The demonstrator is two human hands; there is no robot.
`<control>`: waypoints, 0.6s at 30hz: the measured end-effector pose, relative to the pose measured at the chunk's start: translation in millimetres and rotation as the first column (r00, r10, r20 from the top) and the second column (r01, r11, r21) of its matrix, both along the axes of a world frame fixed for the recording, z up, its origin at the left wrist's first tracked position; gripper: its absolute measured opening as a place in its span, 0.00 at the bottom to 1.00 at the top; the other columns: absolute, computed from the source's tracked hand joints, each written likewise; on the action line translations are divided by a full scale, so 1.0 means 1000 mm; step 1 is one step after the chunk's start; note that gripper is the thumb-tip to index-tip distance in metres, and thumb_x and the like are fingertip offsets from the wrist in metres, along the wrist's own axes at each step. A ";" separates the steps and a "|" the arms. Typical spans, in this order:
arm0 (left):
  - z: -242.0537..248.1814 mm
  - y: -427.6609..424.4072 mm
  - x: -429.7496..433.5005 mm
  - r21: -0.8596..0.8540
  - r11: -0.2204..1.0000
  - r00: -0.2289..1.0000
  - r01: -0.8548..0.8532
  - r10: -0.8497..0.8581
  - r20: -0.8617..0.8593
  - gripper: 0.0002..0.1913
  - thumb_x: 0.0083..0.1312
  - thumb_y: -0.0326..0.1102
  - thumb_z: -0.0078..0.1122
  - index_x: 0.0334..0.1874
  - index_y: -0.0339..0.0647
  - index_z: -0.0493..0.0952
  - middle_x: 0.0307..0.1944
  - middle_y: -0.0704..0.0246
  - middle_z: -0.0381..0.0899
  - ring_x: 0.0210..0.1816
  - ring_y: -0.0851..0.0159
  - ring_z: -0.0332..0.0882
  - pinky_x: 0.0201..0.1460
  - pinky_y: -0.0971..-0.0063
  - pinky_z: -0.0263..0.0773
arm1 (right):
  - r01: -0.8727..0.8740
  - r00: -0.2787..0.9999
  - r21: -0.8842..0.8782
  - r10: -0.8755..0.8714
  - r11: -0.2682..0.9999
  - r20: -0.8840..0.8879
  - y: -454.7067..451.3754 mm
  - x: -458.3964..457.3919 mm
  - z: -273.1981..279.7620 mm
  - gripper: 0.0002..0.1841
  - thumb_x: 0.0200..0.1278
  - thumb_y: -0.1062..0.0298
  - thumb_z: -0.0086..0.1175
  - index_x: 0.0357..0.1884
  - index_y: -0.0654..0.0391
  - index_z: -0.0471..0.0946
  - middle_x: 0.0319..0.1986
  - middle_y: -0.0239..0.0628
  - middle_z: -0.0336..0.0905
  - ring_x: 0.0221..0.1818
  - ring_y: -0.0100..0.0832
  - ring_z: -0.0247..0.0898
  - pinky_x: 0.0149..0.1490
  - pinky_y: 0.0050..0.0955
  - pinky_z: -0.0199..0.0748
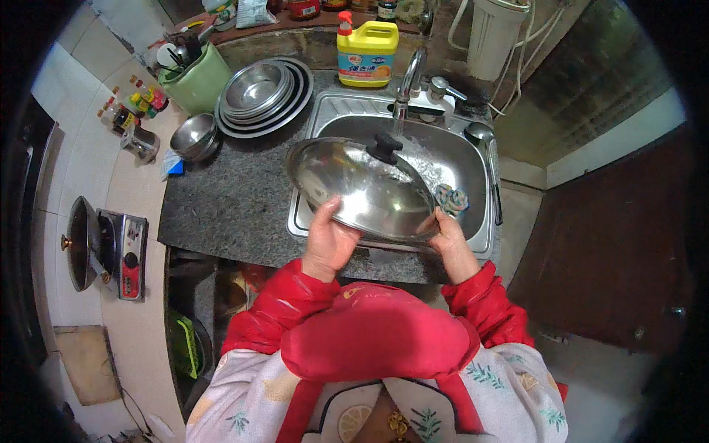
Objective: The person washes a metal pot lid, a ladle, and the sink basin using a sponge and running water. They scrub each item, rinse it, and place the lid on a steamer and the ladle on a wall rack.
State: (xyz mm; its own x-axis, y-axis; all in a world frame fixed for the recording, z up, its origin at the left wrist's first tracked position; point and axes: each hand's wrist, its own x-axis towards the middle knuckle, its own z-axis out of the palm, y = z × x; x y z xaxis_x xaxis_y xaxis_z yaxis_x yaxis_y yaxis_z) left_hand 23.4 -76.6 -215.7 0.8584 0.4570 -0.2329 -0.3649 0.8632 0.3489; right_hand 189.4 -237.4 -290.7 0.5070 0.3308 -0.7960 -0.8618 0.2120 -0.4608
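A domed stainless steel pot lid (360, 188) with a black knob is tilted over the left part of the sink (482, 232). My left hand (332, 238) grips its near rim, thumb on the dome. On the right end of the rim, my right hand (447, 235) has hold too, its fingers partly hidden. Behind the lid, water runs from the chrome faucet (410, 77) into the basin. A multicoloured scrubbing pad (452, 199) lies in the basin just beyond my right hand.
Stacked steel bowls and basins (263, 97) and smaller bowls (194, 137) stand on the granite counter (221, 210). A yellow detergent jug (368, 55) is behind the sink. A ladle (479, 132) rests at the sink's right rim. A gas stove (132, 257) stands far left.
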 end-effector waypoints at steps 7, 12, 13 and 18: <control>-0.036 0.091 -0.032 0.028 0.997 0.992 -0.068 0.071 -0.107 0.19 0.57 0.35 0.49 0.49 0.32 0.72 0.48 0.59 0.76 0.49 0.57 0.74 0.57 0.63 0.67 | -0.444 0.896 0.153 0.438 0.883 0.071 0.022 0.094 -0.078 0.30 0.68 0.43 0.34 0.49 0.64 0.70 0.41 0.48 0.77 0.41 0.42 0.76 0.48 0.47 0.75; -0.014 0.034 -0.013 0.054 0.987 0.981 -0.149 0.154 -0.114 0.24 0.49 0.22 0.46 0.53 0.30 0.67 0.51 0.57 0.73 0.54 0.55 0.70 0.60 0.60 0.64 | -0.410 0.912 0.078 0.408 0.909 0.035 0.053 0.124 -0.092 0.36 0.64 0.35 0.31 0.43 0.64 0.70 0.31 0.41 0.75 0.32 0.38 0.72 0.40 0.38 0.74; -0.011 0.021 0.001 0.057 0.990 0.986 -0.132 0.137 -0.094 0.26 0.49 0.20 0.46 0.55 0.30 0.66 0.52 0.58 0.71 0.56 0.55 0.68 0.61 0.59 0.63 | -0.346 0.938 0.163 0.346 0.924 0.029 0.034 0.146 -0.133 0.35 0.66 0.37 0.29 0.46 0.65 0.69 0.35 0.43 0.74 0.35 0.39 0.71 0.45 0.39 0.73; -0.014 -0.025 0.023 0.262 0.955 0.981 -0.136 0.167 -0.098 0.26 0.52 0.15 0.49 0.56 0.36 0.64 0.50 0.62 0.71 0.54 0.59 0.69 0.61 0.64 0.63 | -0.105 0.962 0.558 0.226 0.824 -0.153 0.012 0.073 -0.098 0.26 0.72 0.53 0.23 0.46 0.68 0.66 0.39 0.52 0.72 0.41 0.48 0.72 0.51 0.51 0.70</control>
State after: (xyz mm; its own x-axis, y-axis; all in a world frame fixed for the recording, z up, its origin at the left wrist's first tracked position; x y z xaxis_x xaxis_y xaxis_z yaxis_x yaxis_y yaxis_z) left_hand 46.2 -102.0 -229.9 0.7480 0.6366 -0.1877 -0.4276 0.6786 0.5972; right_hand 262.0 -225.4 -388.5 0.2528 0.8011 -0.5425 -0.9673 0.2198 -0.1261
